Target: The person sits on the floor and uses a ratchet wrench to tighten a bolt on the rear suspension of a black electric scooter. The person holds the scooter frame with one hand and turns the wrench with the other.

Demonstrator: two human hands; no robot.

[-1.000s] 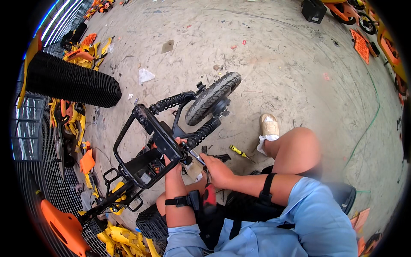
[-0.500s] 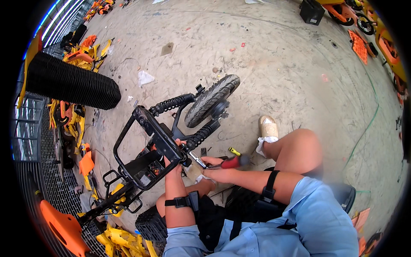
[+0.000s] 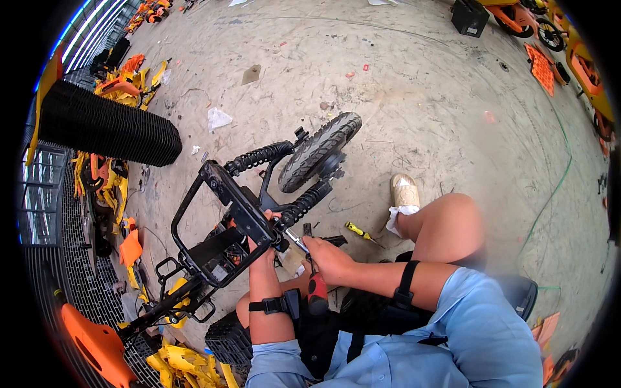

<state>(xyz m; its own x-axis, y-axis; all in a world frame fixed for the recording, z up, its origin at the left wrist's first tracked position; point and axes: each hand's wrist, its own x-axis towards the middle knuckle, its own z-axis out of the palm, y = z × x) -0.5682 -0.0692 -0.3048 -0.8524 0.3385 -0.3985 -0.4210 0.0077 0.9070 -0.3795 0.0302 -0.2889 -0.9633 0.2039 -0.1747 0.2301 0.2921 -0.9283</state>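
A stripped bike frame (image 3: 249, 223) of black metal stands before me, with a treaded wheel (image 3: 321, 153) between two coil shock absorbers (image 3: 299, 208). My right hand (image 3: 330, 260) is closed round the head end of a ratchet wrench (image 3: 317, 294). Its red and black handle points down toward my lap. The shiny socket end meets the lower mount of the nearer shock. My left hand (image 3: 259, 251) reaches under the frame beside that mount, its fingers curled and mostly hidden by the metal; what they grip cannot be made out.
A yellow screwdriver (image 3: 360, 231) lies on the concrete floor near my sandalled foot (image 3: 405, 194). A long stack of black ribbed pieces (image 3: 110, 123) is at the left. Orange and yellow bodywork parts (image 3: 181, 363) lie in heaps. A black box (image 3: 470, 18) stands at the far right.
The ratchet wrench's red handle has swung from pointing right to pointing toward my lap. My right hand has turned with it, uncovering the yellow screwdriver. My left hand looks unmoved.
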